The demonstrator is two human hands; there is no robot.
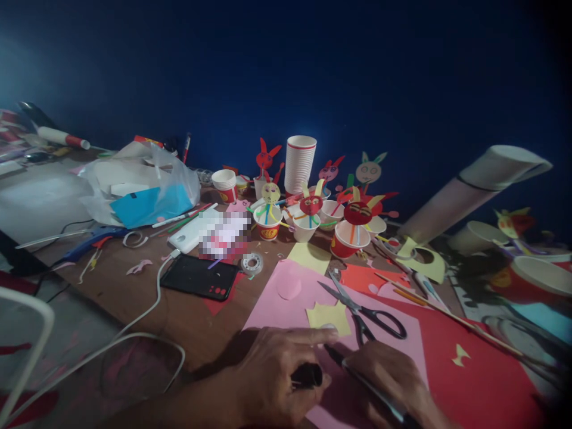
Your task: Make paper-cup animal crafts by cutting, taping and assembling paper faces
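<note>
My left hand (281, 363) lies over a pink paper sheet (272, 304), its index finger stretched onto a small yellow paper piece (330, 316) with a jagged edge. Curled in its other fingers is a black marker cap (308, 376). In my right hand (388, 375) is a dark marker (373, 387), its tip pointing left, close to the left fingers. Whether the tip touches paper I cannot tell. Just beyond both hands, black-handled scissors (357, 307) lie with their blades apart. A pale pink paper disc (289, 286) rests on the sheet.
Several paper cups with rabbit-like paper faces (310, 205) stand behind, beside a tall cup stack (300, 161). A black phone (199, 276), a tape roll (251, 264) and a white cable (152, 310) lie left. Red paper (482, 369) and a thin stick (451, 316) lie right.
</note>
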